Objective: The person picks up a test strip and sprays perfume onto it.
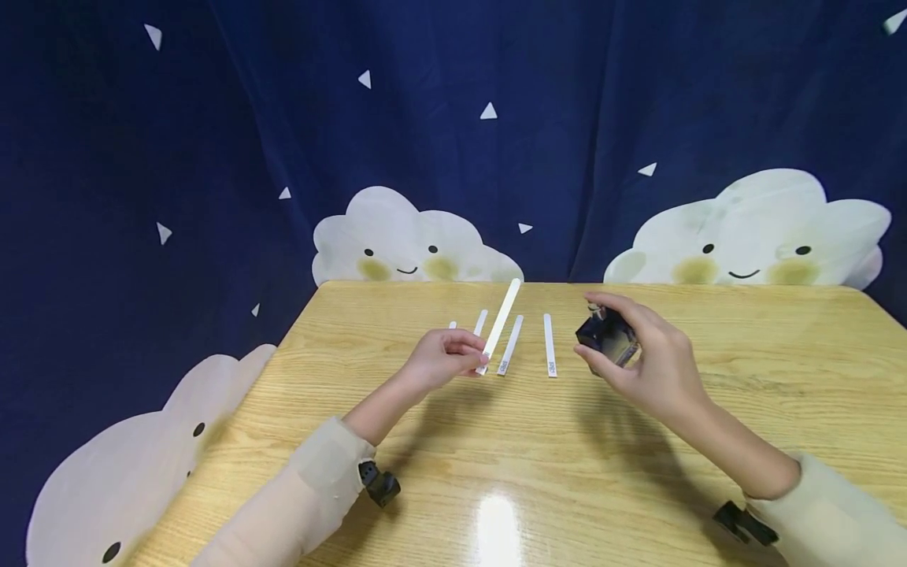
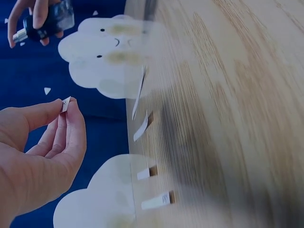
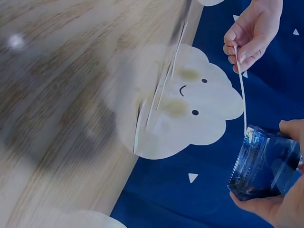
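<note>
Our left hand (image 1: 445, 358) pinched a white paper test strip (image 1: 501, 323) at its printed end, thumb and fingertips closed to the thickness of the paper. We had that strip above the wooden tabletop (image 1: 602, 488), its long axis slanting up and away to the right in the head view, the rounded tip farthest from us.

Our right hand (image 1: 659, 354) gripped a glass spray bottle (image 1: 615, 340), thumb and fingers spread about as wide as its body. We held it raised too, to the right of the strip, its silver nozzle (image 2: 20, 35) at the upper end and its base turned downwards. In the head view the two things stood apart (the right wrist view overlapped them).

Four loose strips (image 1: 549, 346) lay side by side beyond our hands, lengthwise away from us, the leftmost mostly hidden behind our left hand.
</note>
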{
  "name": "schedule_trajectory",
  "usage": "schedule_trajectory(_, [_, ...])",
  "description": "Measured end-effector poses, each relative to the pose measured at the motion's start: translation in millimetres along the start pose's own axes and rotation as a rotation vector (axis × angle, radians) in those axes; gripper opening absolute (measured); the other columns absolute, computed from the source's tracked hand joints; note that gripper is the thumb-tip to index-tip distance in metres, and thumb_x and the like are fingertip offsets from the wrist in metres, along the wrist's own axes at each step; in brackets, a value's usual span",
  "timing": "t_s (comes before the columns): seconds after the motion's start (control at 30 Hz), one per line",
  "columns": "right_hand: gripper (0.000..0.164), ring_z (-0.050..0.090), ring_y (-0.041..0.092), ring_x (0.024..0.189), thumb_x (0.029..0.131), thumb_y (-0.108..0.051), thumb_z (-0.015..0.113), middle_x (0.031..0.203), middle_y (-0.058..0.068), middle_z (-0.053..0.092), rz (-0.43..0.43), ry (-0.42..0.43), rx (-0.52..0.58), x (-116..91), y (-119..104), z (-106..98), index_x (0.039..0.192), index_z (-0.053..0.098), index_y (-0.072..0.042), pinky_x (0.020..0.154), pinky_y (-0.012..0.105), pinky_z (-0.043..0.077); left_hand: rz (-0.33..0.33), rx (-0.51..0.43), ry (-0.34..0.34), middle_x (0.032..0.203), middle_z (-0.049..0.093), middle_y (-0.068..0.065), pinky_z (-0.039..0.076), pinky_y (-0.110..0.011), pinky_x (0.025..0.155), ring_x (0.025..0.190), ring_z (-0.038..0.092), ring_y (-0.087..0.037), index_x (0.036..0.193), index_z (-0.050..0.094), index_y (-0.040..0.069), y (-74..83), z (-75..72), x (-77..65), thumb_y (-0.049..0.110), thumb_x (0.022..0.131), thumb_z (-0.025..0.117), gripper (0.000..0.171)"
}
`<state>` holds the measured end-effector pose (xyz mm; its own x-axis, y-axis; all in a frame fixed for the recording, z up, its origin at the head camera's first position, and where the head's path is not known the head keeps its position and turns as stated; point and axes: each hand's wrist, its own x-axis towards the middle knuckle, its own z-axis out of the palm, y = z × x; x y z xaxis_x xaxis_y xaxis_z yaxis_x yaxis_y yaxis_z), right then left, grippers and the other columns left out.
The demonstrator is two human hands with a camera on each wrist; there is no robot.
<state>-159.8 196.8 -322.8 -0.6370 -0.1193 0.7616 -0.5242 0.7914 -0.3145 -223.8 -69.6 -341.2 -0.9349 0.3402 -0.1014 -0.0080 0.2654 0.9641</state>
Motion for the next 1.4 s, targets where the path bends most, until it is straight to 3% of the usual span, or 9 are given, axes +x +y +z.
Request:
schedule_trajectory(0.2, [0.07, 0.062, 0.017, 0.091, 0.067, -0.01, 0.086, 0.117, 0.009, 0.067, 0.019, -0.046, 0.043, -2.2, -4.2, -7.2, 0.13, 0.057, -0.017, 0.068, 0.014, 0.045, -0.022, 0.003, 0.017, 0.09, 0.072, -0.012, 0.058, -0.045, 0.088, 0.073, 0.066, -0.006, 0.108, 0.065, -0.007, -7.2, -16.7, -3.7, 0.001, 0.086, 0.067, 0.024])
schedule_trajectory(0.4, [0.07, 0.055, 0.007, 0.093, 0.068, -0.007, 0.085, 0.121, 0.008, 0.065, 0.038, -0.074, 0.074, -4.6, -3.4, -11.1, 0.131, 0.056, -0.016, 0.072, 0.007, 0.041, -0.064, 0.012, 0.062, 0.085, 0.07, -0.004, 0.06, -0.037, 0.084, 0.073, 0.066, -0.006, 0.109, 0.064, -0.007, -15.2, -35.2, -8.1, 0.002, 0.087, 0.067, 0.024])
schedule_trajectory(0.57, [0.071, 0.053, -0.009, 0.092, 0.069, -0.003, 0.083, 0.121, 0.007, 0.064, 0.064, -0.109, 0.158, -6.0, 1.8, -13.8, 0.133, 0.054, -0.016, 0.08, -0.004, 0.042, -0.098, -0.002, 0.11, 0.08, 0.066, -0.001, 0.057, -0.045, 0.091, 0.071, 0.065, -0.006, 0.108, 0.064, -0.009, -24.2, -47.9, -7.3, -0.001, 0.086, 0.066, 0.024])
schedule_trajectory(0.83, [0.072, 0.053, -0.012, 0.091, 0.068, 0.003, 0.082, 0.118, 0.006, 0.064, 0.096, -0.121, 0.243, -8.5, 8.2, -18.6, 0.133, 0.054, -0.013, 0.085, -0.003, 0.043, -0.109, -0.008, 0.164, 0.083, 0.067, -0.007, 0.059, -0.041, 0.087, 0.069, 0.065, -0.007, 0.109, 0.06, -0.015, -36.3, -66.9, -1.9, -0.006, 0.086, 0.062, 0.025])
schedule_trajectory(1.1, [0.073, 0.055, -0.015, 0.087, 0.069, 0.005, 0.081, 0.111, 0.005, 0.063, 0.105, -0.125, 0.233, -10.9, 16.1, -22.4, 0.133, 0.053, -0.012, 0.084, -0.002, 0.045, -0.152, -0.016, 0.176, 0.08, 0.064, -0.003, 0.059, -0.036, 0.086, 0.07, 0.065, -0.007, 0.114, 0.058, -0.015, -47.2, -82.0, 6.8, -0.005, 0.087, 0.063, 0.029])
schedule_trajectory(1.3, [0.073, 0.054, -0.018, 0.088, 0.069, 0.005, 0.081, 0.109, 0.005, 0.063, 0.109, -0.128, 0.228, -12.1, 18.7, -23.6, 0.134, 0.053, -0.013, 0.084, -0.002, 0.044, -0.195, 0.034, 0.2, 0.08, 0.065, -0.004, 0.061, -0.03, 0.08, 0.071, 0.064, -0.007, 0.112, 0.06, -0.011, -51.3, -88.8, 9.6, -0.004, 0.086, 0.064, 0.027])
schedule_trajectory(1.4, [0.073, 0.055, -0.017, 0.088, 0.068, 0.005, 0.082, 0.107, -0.001, 0.062, 0.109, -0.123, 0.226, -12.5, 19.4, -23.8, 0.133, 0.053, -0.013, 0.083, -0.002, 0.045, -0.21, 0.051, 0.209, 0.08, 0.065, -0.003, 0.061, -0.027, 0.076, 0.07, 0.064, -0.007, 0.113, 0.061, -0.011, -52.2, -91.5, 10.1, -0.004, 0.086, 0.064, 0.028])
